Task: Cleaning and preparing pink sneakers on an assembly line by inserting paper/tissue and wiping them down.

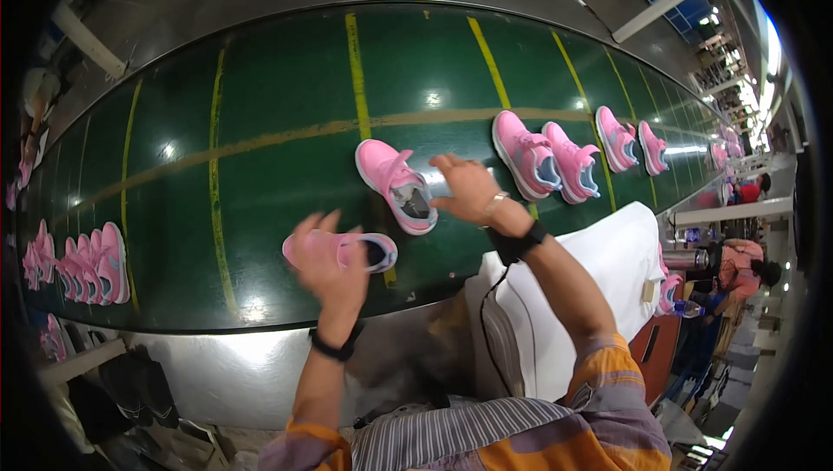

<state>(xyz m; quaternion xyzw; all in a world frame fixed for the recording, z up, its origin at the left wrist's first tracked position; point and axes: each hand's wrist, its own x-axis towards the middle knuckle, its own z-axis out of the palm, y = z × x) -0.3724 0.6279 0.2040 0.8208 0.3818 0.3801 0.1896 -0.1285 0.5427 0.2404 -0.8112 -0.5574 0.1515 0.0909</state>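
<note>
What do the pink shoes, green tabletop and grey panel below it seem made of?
Pink shoes: perhaps fabric or synthetic, from their soft, matte look. Green tabletop: probably glossy plastic or rubber, from its white highlights. Grey panel: likely smooth metal, given its bright glare.

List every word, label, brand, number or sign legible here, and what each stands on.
No text is readable.
Pink sneakers: any marking is too small or blurred.
Green conveyor belt: yellow stripes, no legible lettering.
Black wristbands: nothing legible.
</note>
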